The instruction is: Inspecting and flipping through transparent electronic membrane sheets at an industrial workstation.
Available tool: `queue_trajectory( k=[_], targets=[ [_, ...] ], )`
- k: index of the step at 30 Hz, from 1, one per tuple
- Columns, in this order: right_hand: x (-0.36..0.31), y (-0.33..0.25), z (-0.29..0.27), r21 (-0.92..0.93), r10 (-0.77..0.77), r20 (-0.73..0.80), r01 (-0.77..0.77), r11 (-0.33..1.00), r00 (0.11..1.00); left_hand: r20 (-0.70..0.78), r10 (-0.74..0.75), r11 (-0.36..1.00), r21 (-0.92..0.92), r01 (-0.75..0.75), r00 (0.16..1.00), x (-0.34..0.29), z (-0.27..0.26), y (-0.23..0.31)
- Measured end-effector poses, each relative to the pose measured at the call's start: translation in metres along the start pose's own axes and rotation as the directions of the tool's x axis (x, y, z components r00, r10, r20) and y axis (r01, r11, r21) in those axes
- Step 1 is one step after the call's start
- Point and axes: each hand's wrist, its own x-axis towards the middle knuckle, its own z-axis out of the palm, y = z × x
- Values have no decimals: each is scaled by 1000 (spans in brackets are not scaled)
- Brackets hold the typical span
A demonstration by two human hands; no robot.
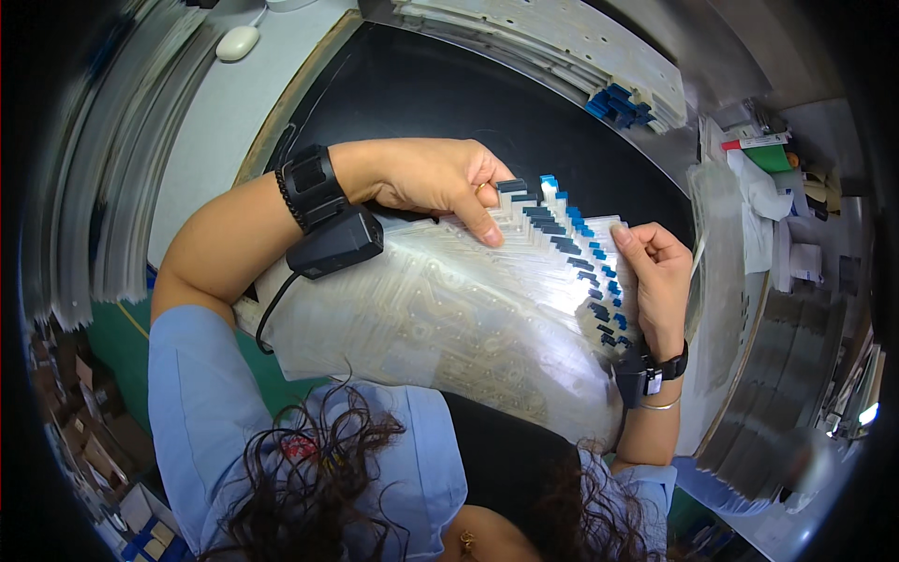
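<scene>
A fanned stack of clear plastic film sheets (421, 309) with faint printed traces lies before me, its near part reaching over my lap. Short dark and bright blue tabs (571, 248) run in slanting rows along the sheets' right part. My left hand (449, 187) grips the stack's far edge, thumb on top and the other fingers partly hidden. At the right edge my right hand (660, 272) pinches the sheets between thumb and curled fingers. Both wrists carry black straps, the left one with a small black box (335, 242).
The black work mat (412, 84) lies under and beyond the sheets. More film sheets with blue tabs (618, 106) rest at the far right. Long stacks of sheets (122, 169) stand on the left, near a white mouse (238, 43). A marker (754, 142) lies at the right.
</scene>
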Motion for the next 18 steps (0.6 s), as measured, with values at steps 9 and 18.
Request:
queue_trajectory(
  k=[9, 18],
  targets=[
    [-3, 1, 2, 133, 31, 10, -32, 991, 999, -11, -1, 1000, -5, 1, 1000, 1, 0, -1],
    [-3, 0, 2, 112, -6, 32, 2, 994, 999, -17, 8, 999, -31, -9, 1000, 0, 1, -1]
  ],
)
